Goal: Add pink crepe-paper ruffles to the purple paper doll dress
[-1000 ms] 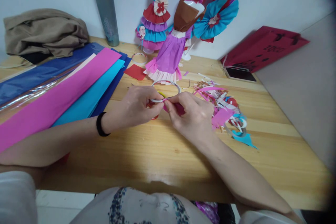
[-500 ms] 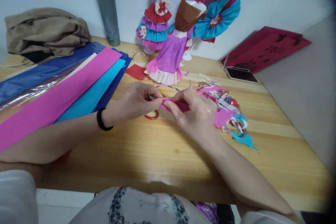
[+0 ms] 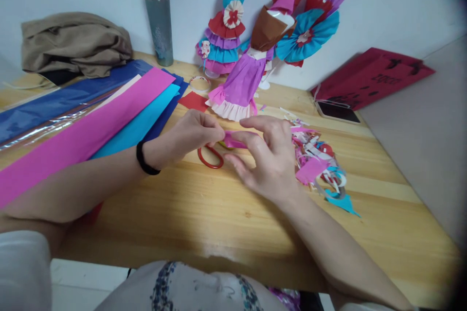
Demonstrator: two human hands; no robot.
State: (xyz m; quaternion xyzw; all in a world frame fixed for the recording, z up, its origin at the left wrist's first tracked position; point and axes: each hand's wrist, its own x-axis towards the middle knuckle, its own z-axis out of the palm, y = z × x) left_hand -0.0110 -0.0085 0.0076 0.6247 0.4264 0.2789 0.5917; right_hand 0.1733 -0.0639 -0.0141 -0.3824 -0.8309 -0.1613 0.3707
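Note:
Between my hands is a small pink strip of crepe paper [image 3: 234, 139]. My left hand [image 3: 195, 134] pinches its left end between thumb and fingertips. Fingers spread, my right hand [image 3: 268, 155] is around the strip's right part; the forefinger passes in front of it, hiding some of it. Under the strip lie scissors with a red handle loop [image 3: 210, 157]; their other parts are mostly hidden. Beyond my hands a doll-sized paper dress [image 3: 242, 75] in purple with a pale ruffled hem and brown top leans on a white stand.
Long pink paper [image 3: 109, 119], turquoise paper [image 3: 146, 119] and blue sheets lie at left. Colourful scraps [image 3: 321, 160] are heaped at right. Behind stand a metal bottle [image 3: 156, 14], a tiered paper dress [image 3: 226, 29], a phone [image 3: 337, 112] and a red bag [image 3: 375, 77].
My right hand has loosened its pinch and spread its fingers, while my left still holds the pink strip. The whole view has shifted slightly, and more of the red scissor loop shows.

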